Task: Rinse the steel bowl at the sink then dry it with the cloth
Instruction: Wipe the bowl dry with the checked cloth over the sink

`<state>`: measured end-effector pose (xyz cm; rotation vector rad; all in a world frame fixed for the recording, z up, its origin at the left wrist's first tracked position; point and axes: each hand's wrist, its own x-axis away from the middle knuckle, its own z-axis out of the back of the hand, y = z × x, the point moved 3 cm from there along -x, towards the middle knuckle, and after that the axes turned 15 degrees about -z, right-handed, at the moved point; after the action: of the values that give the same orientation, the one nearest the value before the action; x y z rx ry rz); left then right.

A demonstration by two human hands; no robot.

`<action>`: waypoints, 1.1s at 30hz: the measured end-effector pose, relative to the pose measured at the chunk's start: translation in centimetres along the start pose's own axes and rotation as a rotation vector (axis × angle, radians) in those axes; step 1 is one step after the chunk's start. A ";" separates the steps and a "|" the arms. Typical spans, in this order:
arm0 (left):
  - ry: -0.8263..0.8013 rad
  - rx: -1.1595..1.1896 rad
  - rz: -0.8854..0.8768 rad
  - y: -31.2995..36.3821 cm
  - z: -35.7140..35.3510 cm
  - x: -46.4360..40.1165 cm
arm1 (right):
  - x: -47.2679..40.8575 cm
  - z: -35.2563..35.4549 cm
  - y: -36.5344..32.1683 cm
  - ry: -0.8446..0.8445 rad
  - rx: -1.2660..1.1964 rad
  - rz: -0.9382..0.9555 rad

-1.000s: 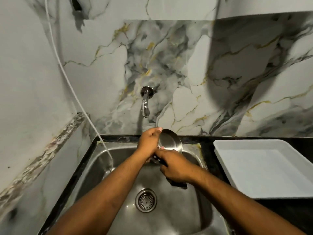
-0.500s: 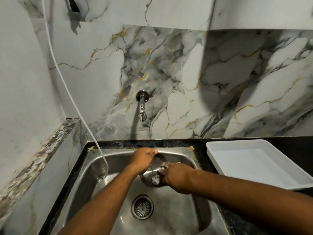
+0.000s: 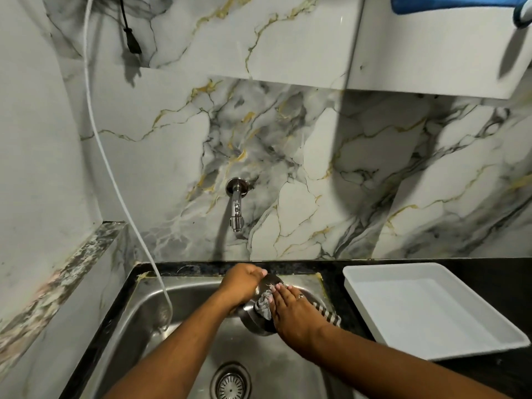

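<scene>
Over the steel sink [image 3: 149, 309] I hold a small steel bowl [image 3: 254, 322], tilted on its side. My left hand [image 3: 240, 285] grips the bowl's far rim from the left. My right hand [image 3: 290, 312] lies flat with its fingers pressing a grey striped cloth [image 3: 263, 306] against the bowl; the cloth's tail [image 3: 326, 313] trails out to the right under my wrist. Most of the bowl is hidden by both hands. No water runs from the tap [image 3: 236, 207] on the wall above.
A white plastic tray [image 3: 431, 309] sits on the black counter right of the sink. A white hose [image 3: 115, 180] hangs from the upper left into the basin. The drain strainer [image 3: 230, 383] is below my arms. A marble ledge [image 3: 72, 272] runs along the left.
The view has tilted up, so my hands sit lower in the frame. The bowl has turned from facing me to lying on its side, and my right hand now presses the cloth flat on it.
</scene>
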<state>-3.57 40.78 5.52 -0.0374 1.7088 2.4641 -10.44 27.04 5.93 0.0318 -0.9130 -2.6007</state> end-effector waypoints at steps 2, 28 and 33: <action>0.025 0.019 -0.014 0.2 0.2 -0.4 | 0.1 1.3 -0.7 -0.116 -0.048 -0.031; 0.362 0.688 0.205 -3.4 -1.1 1.0 | -1.5 2.3 4.6 -0.188 -2.046 -0.713; 0.345 0.637 0.087 -1.6 -2.2 1.1 | -3.3 3.2 1.4 -0.174 -1.417 -0.519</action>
<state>-4.58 39.35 3.15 -0.3383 2.6112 1.9268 -7.35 29.15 8.99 -0.3728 1.1615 -3.1055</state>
